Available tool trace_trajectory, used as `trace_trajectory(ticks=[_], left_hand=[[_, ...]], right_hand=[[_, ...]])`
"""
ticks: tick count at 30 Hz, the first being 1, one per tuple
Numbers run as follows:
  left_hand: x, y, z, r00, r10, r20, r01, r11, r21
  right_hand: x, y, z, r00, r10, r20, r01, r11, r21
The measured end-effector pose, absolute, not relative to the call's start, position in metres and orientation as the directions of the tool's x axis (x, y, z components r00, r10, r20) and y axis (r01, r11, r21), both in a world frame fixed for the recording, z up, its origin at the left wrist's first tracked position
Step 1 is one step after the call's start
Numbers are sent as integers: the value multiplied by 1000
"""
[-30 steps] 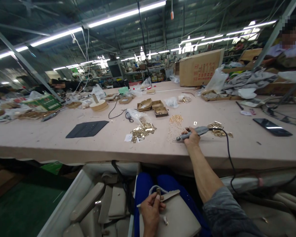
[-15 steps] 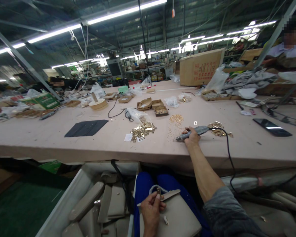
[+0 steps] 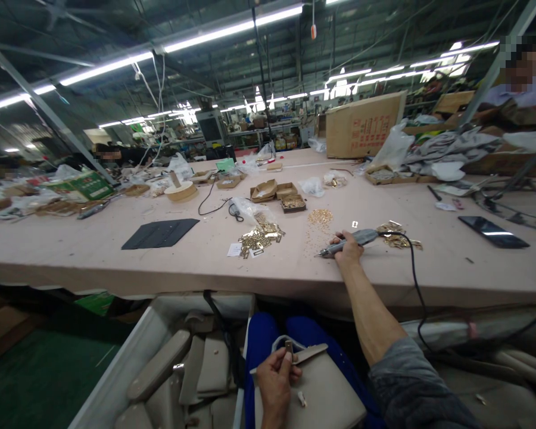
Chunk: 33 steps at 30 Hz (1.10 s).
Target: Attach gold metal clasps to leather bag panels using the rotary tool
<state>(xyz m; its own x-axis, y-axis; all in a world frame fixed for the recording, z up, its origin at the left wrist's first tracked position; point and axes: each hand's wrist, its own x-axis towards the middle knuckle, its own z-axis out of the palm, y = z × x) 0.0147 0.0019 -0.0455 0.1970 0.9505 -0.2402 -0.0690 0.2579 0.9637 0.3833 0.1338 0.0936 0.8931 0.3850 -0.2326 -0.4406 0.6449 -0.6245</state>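
Observation:
My right hand (image 3: 349, 247) is wrapped round a grey electric screwdriver (image 3: 361, 237). The tool lies nearly level just above the table, its bit pointing left at the scattered tiny gold screws (image 3: 320, 218). A beige handbag (image 3: 326, 387) rests on my lap, with a metal clasp piece (image 3: 302, 399) on its front. At the bag's upper edge, the fingers of my left hand (image 3: 274, 375) are closed in a pinch on its flap (image 3: 310, 354). A small rectangular metal plate (image 3: 288, 345) stands up at those fingertips; how it joins the flap is hidden.
Gold frame-shaped fittings (image 3: 261, 238) are heaped mid-table, and more metal plates (image 3: 395, 234) lie behind the screwdriver. A phone (image 3: 492, 231) is at the right, a dark mat (image 3: 159, 233) at the left. Beside my knees, a white bin (image 3: 129, 351) holds beige bags. The screwdriver's black cord (image 3: 414, 280) hangs over the edge.
The view has shifted very slightly. Both hands keep their places and grips, with the screwdriver bit still over the loose screws.

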Motion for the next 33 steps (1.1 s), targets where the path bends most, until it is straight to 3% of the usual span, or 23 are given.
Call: trace_trajectory(ticks=[5, 33], left_hand=[[16, 2, -43, 192, 954, -232, -79, 250, 965], [15, -2, -31, 194, 957, -216, -78, 235, 969]], right_hand=[[384, 133, 94, 916, 319, -244, -400, 669, -627], [382, 131, 96, 927, 266, -265, -375, 688, -621]])
